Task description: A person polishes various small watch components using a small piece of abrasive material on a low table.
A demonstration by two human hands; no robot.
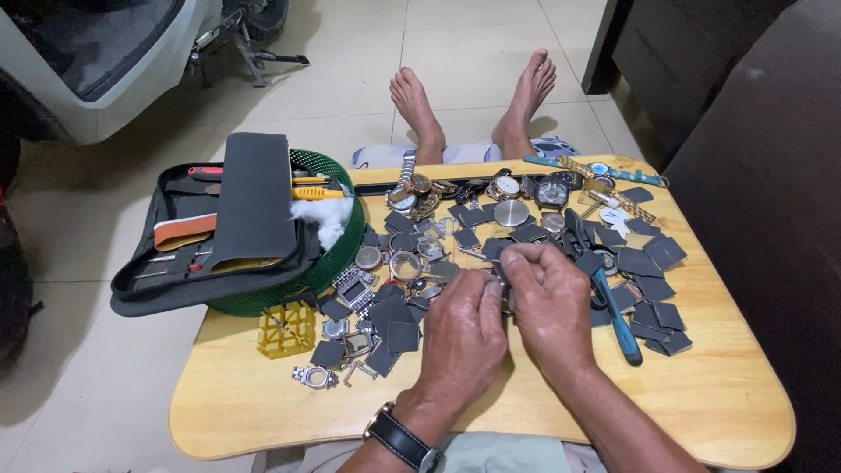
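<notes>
— Head view: what are the hands doing?

— The left hand [462, 337] and right hand [547, 302] meet over the middle of the wooden worktop [263, 412], fingers curled in and pinched together on a small metal watch part [505, 282] between the fingertips. It is mostly hidden, so I cannot tell just what piece it is. The left wrist wears a black-strapped wristwatch [401, 438].

— What lies around them?

— Just right of the right hand, a blue-handled tool [618, 326]. Dark grey square pads [653, 315] are scattered on both sides. Beyond the fingers, a row of watches [508, 187] along the far edge, and a round steel case back [511, 212] near it.

— Any containers?

— At the left, a green basket [337, 254] carries an open black tool case [245, 228] and white cotton [326, 219]. In front of it stands a yellow plastic watch holder [286, 328].
</notes>
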